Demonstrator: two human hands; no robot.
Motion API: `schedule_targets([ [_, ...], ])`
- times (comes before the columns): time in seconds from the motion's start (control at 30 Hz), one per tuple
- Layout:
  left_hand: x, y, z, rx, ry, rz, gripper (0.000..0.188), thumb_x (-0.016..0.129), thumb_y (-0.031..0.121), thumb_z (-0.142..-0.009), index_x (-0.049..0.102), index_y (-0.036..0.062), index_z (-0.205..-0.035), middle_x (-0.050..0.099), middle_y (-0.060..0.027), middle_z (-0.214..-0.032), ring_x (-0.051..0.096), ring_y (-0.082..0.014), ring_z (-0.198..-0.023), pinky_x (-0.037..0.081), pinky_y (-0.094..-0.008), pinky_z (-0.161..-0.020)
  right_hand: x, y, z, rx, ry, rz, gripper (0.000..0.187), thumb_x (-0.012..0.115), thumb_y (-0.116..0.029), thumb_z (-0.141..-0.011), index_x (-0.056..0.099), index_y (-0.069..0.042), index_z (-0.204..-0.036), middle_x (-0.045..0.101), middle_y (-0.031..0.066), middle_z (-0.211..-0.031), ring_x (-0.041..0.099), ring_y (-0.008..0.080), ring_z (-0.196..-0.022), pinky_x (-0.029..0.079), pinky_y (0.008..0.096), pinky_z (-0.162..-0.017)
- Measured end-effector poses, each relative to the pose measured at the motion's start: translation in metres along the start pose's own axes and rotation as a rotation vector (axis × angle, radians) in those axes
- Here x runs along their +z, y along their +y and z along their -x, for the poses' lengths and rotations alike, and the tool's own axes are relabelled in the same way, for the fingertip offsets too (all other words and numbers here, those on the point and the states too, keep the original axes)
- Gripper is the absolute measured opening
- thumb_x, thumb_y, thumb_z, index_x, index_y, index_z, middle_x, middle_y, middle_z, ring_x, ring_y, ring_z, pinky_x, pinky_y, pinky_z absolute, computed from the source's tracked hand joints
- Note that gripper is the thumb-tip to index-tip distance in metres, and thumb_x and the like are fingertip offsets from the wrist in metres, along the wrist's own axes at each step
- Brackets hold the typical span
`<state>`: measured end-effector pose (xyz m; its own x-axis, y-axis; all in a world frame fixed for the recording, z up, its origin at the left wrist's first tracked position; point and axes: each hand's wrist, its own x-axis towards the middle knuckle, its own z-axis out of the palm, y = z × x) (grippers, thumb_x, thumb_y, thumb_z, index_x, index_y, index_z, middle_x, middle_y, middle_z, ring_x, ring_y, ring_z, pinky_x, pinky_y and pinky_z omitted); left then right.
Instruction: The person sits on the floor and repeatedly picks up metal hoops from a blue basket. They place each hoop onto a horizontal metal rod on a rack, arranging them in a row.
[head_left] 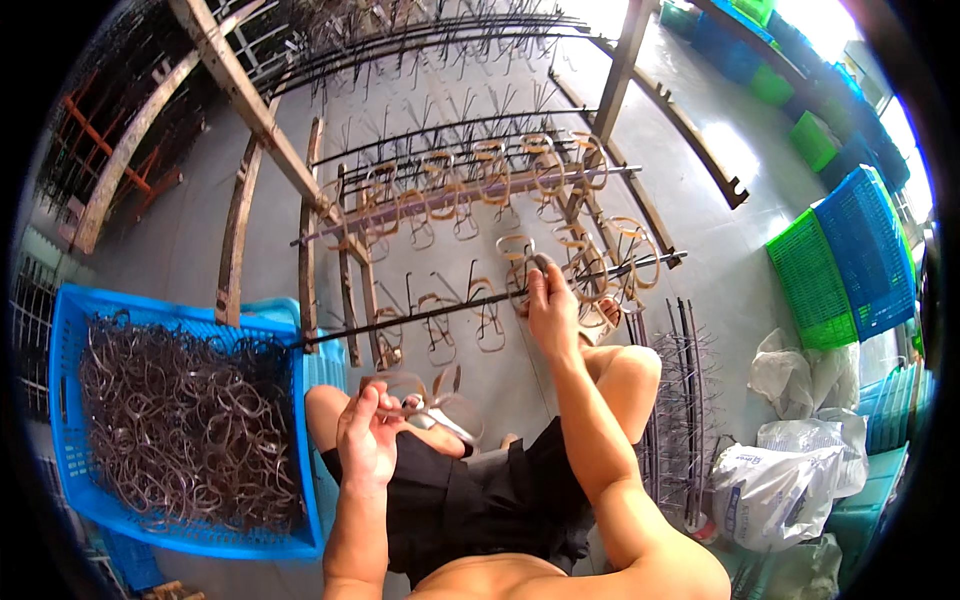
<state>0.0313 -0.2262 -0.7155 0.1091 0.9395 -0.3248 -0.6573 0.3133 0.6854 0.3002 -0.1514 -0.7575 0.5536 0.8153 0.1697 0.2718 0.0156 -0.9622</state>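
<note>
My left hand (368, 440), beside the blue basket, is closed on a few clear brownish eyeglass frames (452, 408), which stick out to the right over my lap. Farther forward, my right hand (552, 305) pinches an eyeglass frame (516, 247) at the long black rod (400, 320). Its fingers partly hide where the frame meets the rod. Along this rod several eyeglass frames (487, 327) hang from thin hooks, on both sides of my right hand. Behind it, a purplish rod (470, 196) carries another row of brown frames.
At left, a blue basket (62, 400) holds a heap of tangled eyeglass frames (190, 430). A rusty metal rack (255, 115) stands ahead with more hooked rods. Hooked rods (682, 410) lean right of my knee. Plastic bags (785, 490) and green and blue crates (850, 260) stand farther right.
</note>
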Motion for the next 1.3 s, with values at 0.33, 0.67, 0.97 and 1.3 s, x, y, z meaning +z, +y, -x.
schedule_targets([
  [0.33,0.004,-0.009,-0.001,0.176,-0.094,-0.157,0.021,0.063,0.026,-0.087,0.062,0.0067,-0.095,0.059,-0.0011,-0.082,0.057,-0.0124,-0.079,0.046,-0.0244,-0.073,0.009,-0.048,0.113,0.401,-0.772,-0.487,0.023,0.051,-0.023,-0.095,0.054,-0.001,-0.1,0.052,0.0024,-0.072,0.053,0.0098,-0.065,0.044,0.0257,-0.059],
  [0.67,-0.023,-0.008,-0.004,0.374,0.118,-0.414,0.021,0.059,0.016,-0.09,0.064,-0.0016,-0.1,0.058,-0.0065,-0.115,0.054,-0.01,-0.09,0.043,-0.0239,-0.081,-0.003,-0.049,0.128,0.62,-0.717,-0.733,0.017,0.056,-0.017,-0.092,0.06,0.0,-0.094,0.044,-0.0047,-0.059,0.034,0.0021,-0.047,0.024,0.0184,-0.041],
  [0.97,-0.024,0.001,0.016,-0.188,-0.498,-0.32,0.024,0.057,-0.004,-0.082,0.056,-0.0028,-0.106,0.061,-0.0083,-0.094,0.057,-0.0182,-0.093,0.044,-0.0278,-0.084,-0.014,-0.03,0.09,0.323,-0.675,-0.517,0.017,0.062,-0.015,-0.088,0.062,-0.001,-0.098,0.057,-0.0027,-0.073,0.047,0.0023,-0.062,0.038,0.0186,-0.054],
  [1.3,-0.011,-0.048,0.023,0.351,-0.2,-0.563,0.021,0.056,0.016,-0.091,0.06,-0.0009,-0.103,0.057,-0.0075,-0.098,0.055,-0.011,-0.073,0.046,-0.0227,-0.065,0.016,-0.044,0.165,0.349,-0.311,-0.67,0.038,0.04,-0.03,-0.098,0.043,-0.002,-0.123,0.057,0.0073,-0.098,0.054,0.0155,-0.093,0.042,0.0334,-0.088],
])
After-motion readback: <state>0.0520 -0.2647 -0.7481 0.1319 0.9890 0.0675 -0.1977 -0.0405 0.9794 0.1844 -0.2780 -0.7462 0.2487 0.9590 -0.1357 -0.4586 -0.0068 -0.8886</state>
